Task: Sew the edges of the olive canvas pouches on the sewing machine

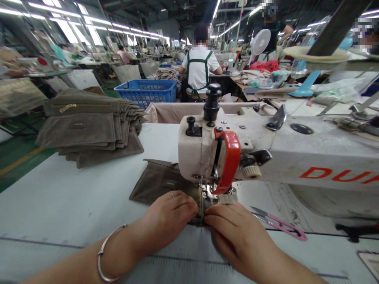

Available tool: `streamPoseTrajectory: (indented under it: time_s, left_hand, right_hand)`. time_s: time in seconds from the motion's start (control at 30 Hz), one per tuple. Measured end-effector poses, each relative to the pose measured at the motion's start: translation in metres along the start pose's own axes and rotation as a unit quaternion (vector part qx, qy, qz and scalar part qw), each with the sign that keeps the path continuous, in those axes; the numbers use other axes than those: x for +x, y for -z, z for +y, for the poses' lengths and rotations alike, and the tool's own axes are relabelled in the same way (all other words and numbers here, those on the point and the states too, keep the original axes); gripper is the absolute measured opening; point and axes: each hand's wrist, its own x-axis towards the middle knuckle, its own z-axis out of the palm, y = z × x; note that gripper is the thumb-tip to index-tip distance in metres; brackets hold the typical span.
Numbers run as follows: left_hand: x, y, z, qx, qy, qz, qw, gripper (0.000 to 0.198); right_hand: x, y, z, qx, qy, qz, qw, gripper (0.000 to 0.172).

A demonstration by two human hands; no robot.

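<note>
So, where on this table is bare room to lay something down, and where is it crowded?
The widest bare patch of table lies between the stack of brown pieces, the brown piece under the sewing machine and the left hand. A narrow strip lies beyond the pink snips. Crowded: around the presser foot, where the right hand also holds the piece.

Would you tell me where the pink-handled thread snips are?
In the head view, the pink-handled thread snips lie on the table, right of the right hand, beside the cream sewing machine.
</note>
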Motion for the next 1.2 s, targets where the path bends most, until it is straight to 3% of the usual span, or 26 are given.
streamPoseTrajectory:
  time_s: [0.2,0.53,0.73,0.97,1.2]
  left_hand:
    - [0.0,-0.003,-0.002,-0.013,-0.035,0.009,0.999,0.018]
    - [0.007,-0.001,-0.007,0.029,-0.048,-0.026,0.998,0.019]
    - [0.011,-0.004,-0.021,0.033,-0.085,0.007,0.996,0.023]
    - [0.021,-0.001,-0.03,0.015,-0.016,-0.016,1.0,0.02]
    - [0.028,-0.002,-0.037,0.053,0.026,-0.033,0.998,0.009]
  right_hand:
    - [0.003,-0.004,0.0,-0.015,-0.01,-0.03,0.999,0.035]
    - [0.002,-0.007,0.0,-0.029,-0.011,-0.004,1.0,0.043]
    - [0.005,-0.012,0.007,-0.077,-0.008,0.027,0.997,0.041]
    - [0.007,-0.016,0.011,-0.132,-0.065,0.008,0.989,0.045]
    - [0.01,-0.018,0.011,-0.139,-0.073,0.014,0.987,0.045]
